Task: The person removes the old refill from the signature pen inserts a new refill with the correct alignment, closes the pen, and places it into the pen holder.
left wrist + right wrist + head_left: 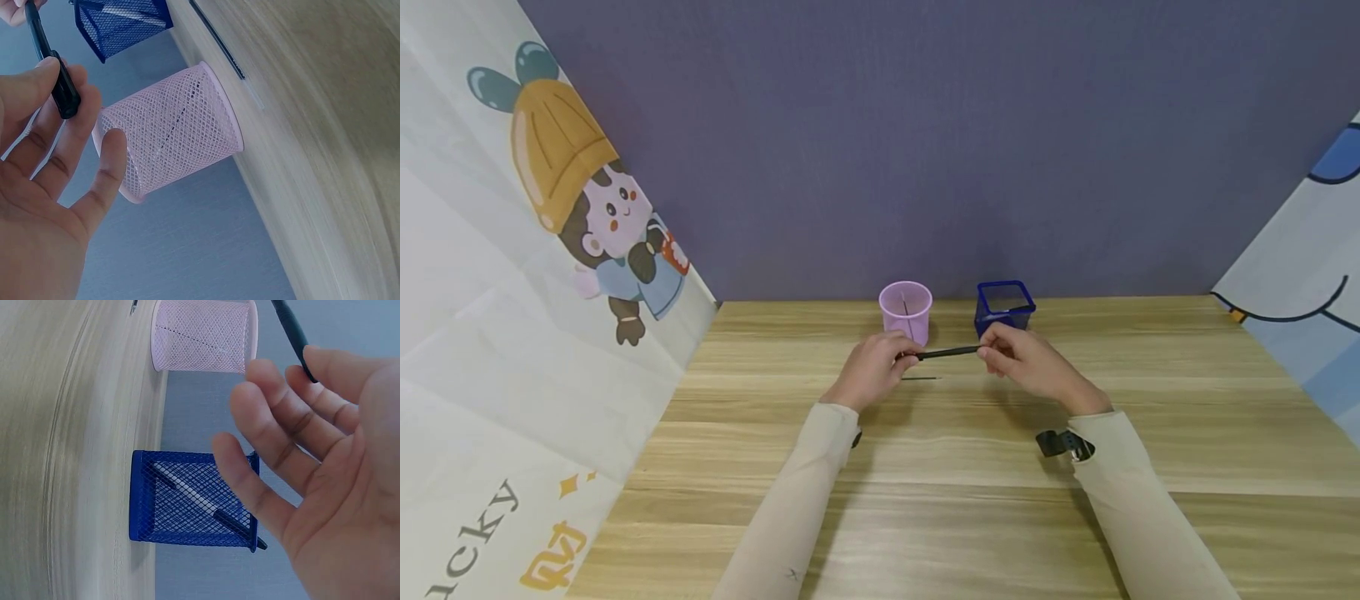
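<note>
A black pen (951,352) is held level above the table between both hands. My left hand (874,367) pinches its thicker end, where a clip shows in the left wrist view, between thumb and fingers. The narrower end is pinched by my right hand (1036,364), whose other fingers are loosely bent in the right wrist view. On the table beneath lies a thin dark pen refill (219,40) with a clear end. Behind the left hand stands a pink mesh cup (178,134) with a thin dark stick inside.
Behind the right hand stands a blue mesh pen holder (194,534); a black-and-white pen (199,499) leans inside it. A dark blue-grey wall (940,150) rises along the back edge of the wooden table (955,517). Printed white sheets (467,333) hang at both sides.
</note>
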Action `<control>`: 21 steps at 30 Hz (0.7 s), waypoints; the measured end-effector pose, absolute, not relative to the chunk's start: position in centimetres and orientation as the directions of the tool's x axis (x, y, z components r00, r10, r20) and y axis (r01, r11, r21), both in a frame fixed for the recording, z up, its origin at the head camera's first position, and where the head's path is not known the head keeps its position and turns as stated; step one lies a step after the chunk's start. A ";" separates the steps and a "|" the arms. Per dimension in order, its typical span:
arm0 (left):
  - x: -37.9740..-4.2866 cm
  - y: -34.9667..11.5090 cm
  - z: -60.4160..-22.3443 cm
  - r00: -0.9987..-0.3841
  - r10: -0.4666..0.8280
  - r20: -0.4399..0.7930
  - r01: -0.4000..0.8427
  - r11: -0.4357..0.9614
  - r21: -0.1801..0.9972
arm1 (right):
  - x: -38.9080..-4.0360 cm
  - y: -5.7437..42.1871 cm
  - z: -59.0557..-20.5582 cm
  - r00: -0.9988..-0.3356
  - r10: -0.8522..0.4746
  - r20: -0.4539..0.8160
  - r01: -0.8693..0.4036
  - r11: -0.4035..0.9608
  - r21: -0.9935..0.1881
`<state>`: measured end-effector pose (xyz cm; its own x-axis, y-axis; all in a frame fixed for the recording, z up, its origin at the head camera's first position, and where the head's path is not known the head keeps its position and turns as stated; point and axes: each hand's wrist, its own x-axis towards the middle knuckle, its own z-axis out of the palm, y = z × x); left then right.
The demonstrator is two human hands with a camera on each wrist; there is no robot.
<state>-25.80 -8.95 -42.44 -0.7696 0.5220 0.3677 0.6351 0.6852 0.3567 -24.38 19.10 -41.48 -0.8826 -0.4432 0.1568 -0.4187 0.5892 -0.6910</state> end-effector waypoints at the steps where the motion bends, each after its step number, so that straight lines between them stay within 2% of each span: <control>1: -25.8 -8.9 -42.4 -0.770 0.521 0.369 0.635 0.686 0.357 | -24.4 19.1 -41.5 -0.882 -0.442 0.165 -0.424 0.589 -0.688; 21: -25.7 -9.1 -42.4 -0.806 0.470 0.361 0.590 0.691 0.418 | -24.6 19.3 -41.4 -0.881 -0.393 0.263 -0.461 0.589 -0.663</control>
<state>-25.74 -9.08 -42.42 -0.8056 0.4695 0.3612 0.5900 0.6909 0.4179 -24.55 19.33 -41.38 -0.8810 -0.3931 0.2633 -0.4612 0.5894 -0.6633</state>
